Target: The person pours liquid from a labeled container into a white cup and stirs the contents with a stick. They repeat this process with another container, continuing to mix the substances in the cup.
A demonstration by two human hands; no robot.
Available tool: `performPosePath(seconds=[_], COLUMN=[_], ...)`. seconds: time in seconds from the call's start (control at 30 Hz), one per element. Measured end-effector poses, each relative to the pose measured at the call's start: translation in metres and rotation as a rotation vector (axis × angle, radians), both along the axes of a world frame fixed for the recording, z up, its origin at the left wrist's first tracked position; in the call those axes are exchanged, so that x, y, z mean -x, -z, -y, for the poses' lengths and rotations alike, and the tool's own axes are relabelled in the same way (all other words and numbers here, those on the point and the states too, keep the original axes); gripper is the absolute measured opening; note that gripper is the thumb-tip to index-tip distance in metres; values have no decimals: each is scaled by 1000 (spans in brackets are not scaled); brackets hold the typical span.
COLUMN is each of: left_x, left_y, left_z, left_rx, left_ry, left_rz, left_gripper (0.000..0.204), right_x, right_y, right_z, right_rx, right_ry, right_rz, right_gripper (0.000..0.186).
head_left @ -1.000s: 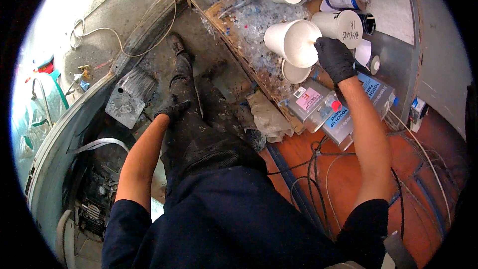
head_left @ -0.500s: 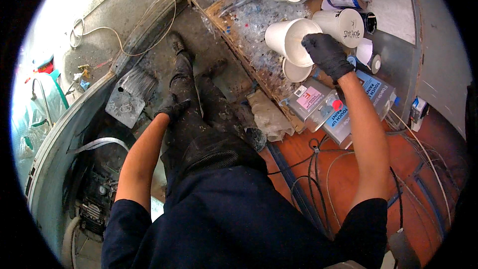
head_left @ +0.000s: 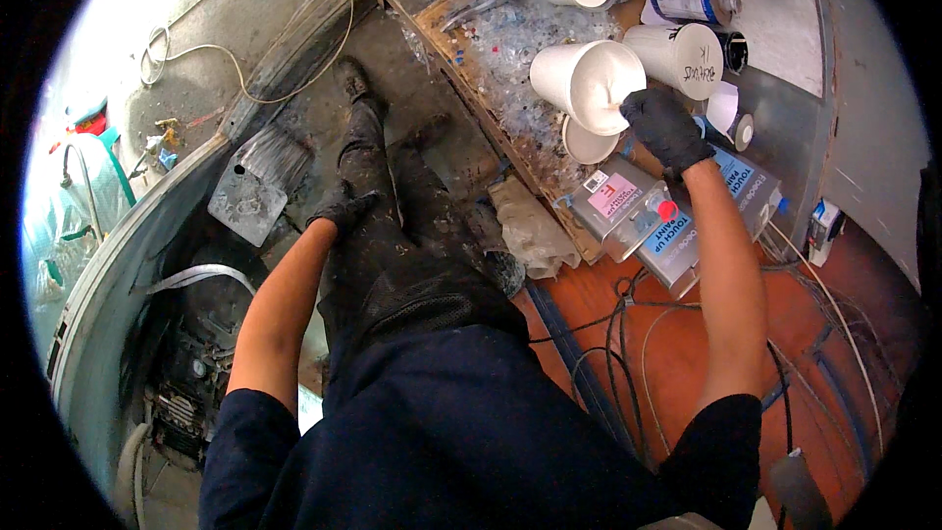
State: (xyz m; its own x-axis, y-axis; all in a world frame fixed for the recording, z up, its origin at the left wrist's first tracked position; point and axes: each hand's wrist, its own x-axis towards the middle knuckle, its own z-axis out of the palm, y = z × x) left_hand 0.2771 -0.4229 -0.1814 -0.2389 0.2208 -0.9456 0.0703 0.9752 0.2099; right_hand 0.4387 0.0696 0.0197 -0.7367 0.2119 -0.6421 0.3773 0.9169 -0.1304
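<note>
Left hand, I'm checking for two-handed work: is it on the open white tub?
No, the left hand rests on the trouser leg, apart from the tub.

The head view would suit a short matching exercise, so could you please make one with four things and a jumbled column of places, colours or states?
Things:
1. Right hand
2. White tub beside that hand
3. Left hand
4. Cap on the pink-labelled metal can

Places, colours, states:
A. Red
B. Uncovered, its pale inside showing
C. Against the dark trousers
D. At a tub's rim

Right pairs: 1-D, 2-B, 3-C, 4-A
</note>
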Motion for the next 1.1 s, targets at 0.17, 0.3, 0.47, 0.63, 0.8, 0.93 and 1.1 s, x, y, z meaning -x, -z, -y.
performPosePath(seconds=[0.17, 0.3, 0.47, 0.63, 0.8, 0.93, 1.1], left_x=[1, 0, -1, 0, 5, 3, -1], left_y=[12, 18, 20, 19, 4, 5, 21], left_z=[7, 8, 12, 15, 3, 2, 12], left_rx=[21, 35, 8, -8, 30, 29, 18], left_ry=[60, 41, 0, -1, 59, 37, 38], left_rz=[-9, 7, 10, 0, 1, 21, -1], left_gripper=[97, 98, 100, 100, 99, 100, 99], right_x=[8, 11, 6, 24, 11, 12, 9], right_y=[-5, -5, -4, -6, 6, 14, 2], right_z=[7, 4, 18, 16, 15, 12, 12], right_rx=[-78, -340, -33, -226, -77, -6, -249], right_ry=[315, 271, 171, 248, -203, 278, 118], right_rz=[-391, 22, -72, -118, -66, -364, -29], right_gripper=[28, 29, 29, 31, 30, 31, 28])
